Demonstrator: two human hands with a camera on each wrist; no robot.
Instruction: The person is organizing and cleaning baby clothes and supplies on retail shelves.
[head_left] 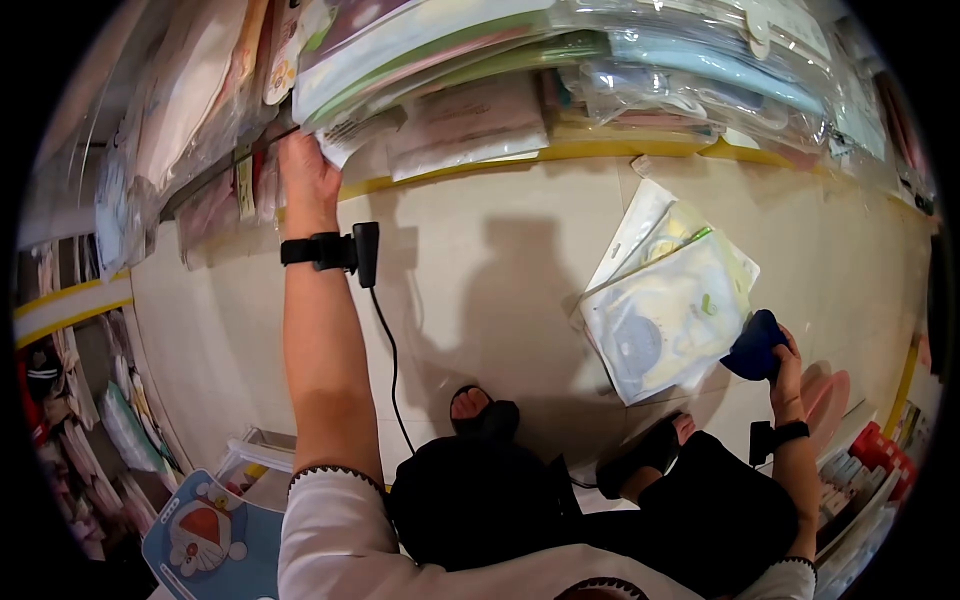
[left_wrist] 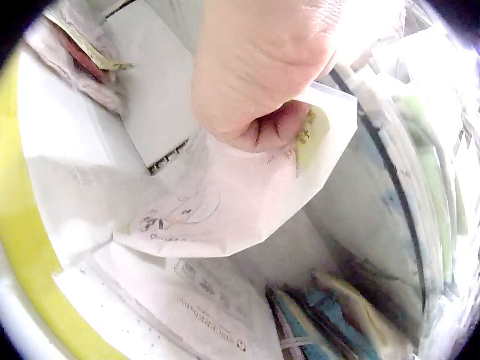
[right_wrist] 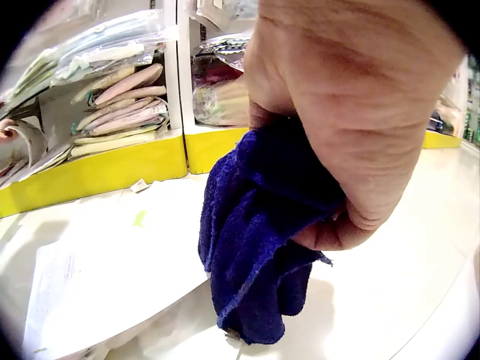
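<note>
My left hand [head_left: 310, 178] reaches into the low shelf at the upper left. Its curled fingers grip a thin white printed packet [left_wrist: 225, 202], which bends beneath the fist in the left wrist view. Another pale printed packet [left_wrist: 195, 300] lies on the shelf just below it. Low on the right, my right hand [head_left: 786, 368] holds a bunched dark blue cloth [right_wrist: 255, 225], its folds hanging down from the fingers. Beside the cloth, several flat bagged packages [head_left: 660, 320] lie overlapping on the floor, the top one white with pale prints.
Stacked plastic-wrapped goods [head_left: 700, 70] fill the shelf ahead, above its yellow edge strip [head_left: 620, 145]. A blue cartoon stool [head_left: 215, 530] stands at the lower left. Near my right forearm are a pink round item [head_left: 826, 405] and red boxes [head_left: 880, 452]. The left wrist camera's cable [head_left: 390, 350] hangs beside my arm.
</note>
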